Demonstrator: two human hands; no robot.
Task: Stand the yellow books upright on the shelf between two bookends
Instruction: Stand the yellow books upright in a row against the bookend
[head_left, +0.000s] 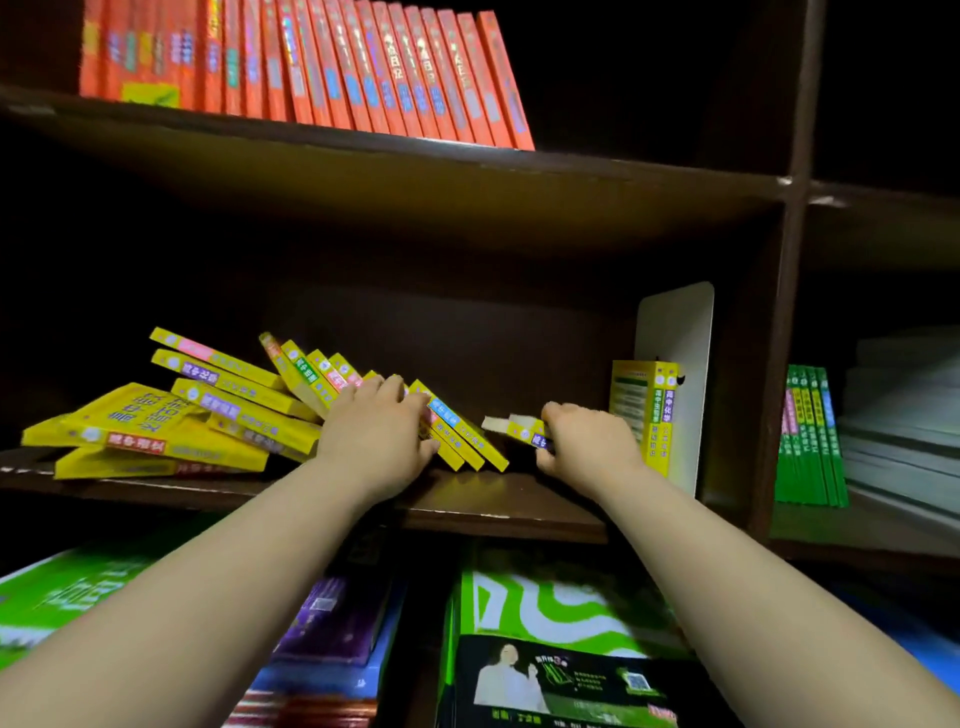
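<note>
The left hand (375, 423) is lying with its fingers stretched flat across the leaning yellow books (462, 436) in the middle of the shelf (493, 501). It seems to be bracing that slumped row so it is not sliding further while the other hand is working. The right hand (589, 441) is curling its fingers and thumb round a single yellow book (519, 430), holding it nearly level and clear of the board, between the leaning row and the upright yellow books (647, 410). Those upright ones are standing against the white bookend (675, 353) at the right end of the compartment. It is acting as the stop, so the row is probably being built leftward from it, one book at a time. Farther left a toppled pile (156, 431) is lying flat and askew, some covers facing up, and is waiting to be stood. Only one bookend is showing — a second is not in view. Most of the job is looking undone, and turning the held book onto its lower edge beside the upright ones is likely the step in hand.
</note>
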